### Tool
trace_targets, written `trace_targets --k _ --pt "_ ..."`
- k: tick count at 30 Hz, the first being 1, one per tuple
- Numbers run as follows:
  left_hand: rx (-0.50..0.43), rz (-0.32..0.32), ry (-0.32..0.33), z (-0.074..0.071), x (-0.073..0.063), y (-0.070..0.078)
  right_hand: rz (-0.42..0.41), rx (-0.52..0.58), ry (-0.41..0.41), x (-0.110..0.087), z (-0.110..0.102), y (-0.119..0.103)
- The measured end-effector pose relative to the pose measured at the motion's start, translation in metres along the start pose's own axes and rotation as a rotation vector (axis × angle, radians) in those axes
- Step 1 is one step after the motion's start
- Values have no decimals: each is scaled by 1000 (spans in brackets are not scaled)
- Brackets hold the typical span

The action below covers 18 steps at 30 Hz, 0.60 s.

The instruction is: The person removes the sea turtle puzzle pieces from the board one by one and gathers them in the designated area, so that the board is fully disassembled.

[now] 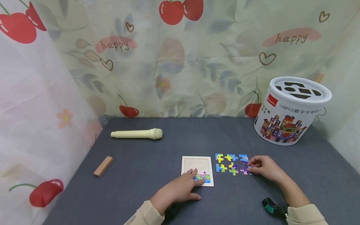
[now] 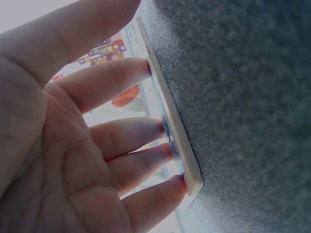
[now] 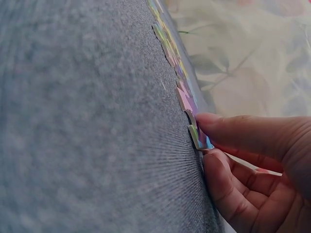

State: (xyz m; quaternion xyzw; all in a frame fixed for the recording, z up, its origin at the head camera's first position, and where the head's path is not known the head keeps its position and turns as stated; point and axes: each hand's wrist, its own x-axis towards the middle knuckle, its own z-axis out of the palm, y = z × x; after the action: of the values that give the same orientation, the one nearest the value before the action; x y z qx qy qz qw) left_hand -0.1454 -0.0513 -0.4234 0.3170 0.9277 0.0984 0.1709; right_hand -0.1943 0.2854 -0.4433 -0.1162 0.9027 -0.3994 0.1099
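Note:
A small wooden puzzle tray (image 1: 197, 162) lies on the dark table, with colourful jigsaw pieces (image 1: 206, 179) fitted along its near edge. My left hand (image 1: 181, 187) rests on the tray, fingers spread and mostly straight; the left wrist view has the fingertips pressing on its top beside the pale wooden rim (image 2: 170, 109). To the right of the tray, loose puzzle pieces (image 1: 220, 167) lie in two rough rows. At their right end my right hand (image 1: 267, 168) pinches a puzzle piece (image 3: 203, 140) between thumb and fingers, low over the table and close to a purple-pink piece (image 1: 243, 170).
A pale toy microphone (image 1: 136, 134) lies at the back left, a small wooden block (image 1: 103, 166) nearer on the left. A white lidded bucket (image 1: 287, 115) stands at the back right. By the right sleeve is a black and green band (image 1: 272, 207). Printed curtain (image 1: 197, 62) hangs behind.

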Motion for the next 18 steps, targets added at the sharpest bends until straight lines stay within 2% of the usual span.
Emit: trace_targets --k 18 --pt "2 -2 -1 0 1 1 31 -33 23 -2 2 -2"
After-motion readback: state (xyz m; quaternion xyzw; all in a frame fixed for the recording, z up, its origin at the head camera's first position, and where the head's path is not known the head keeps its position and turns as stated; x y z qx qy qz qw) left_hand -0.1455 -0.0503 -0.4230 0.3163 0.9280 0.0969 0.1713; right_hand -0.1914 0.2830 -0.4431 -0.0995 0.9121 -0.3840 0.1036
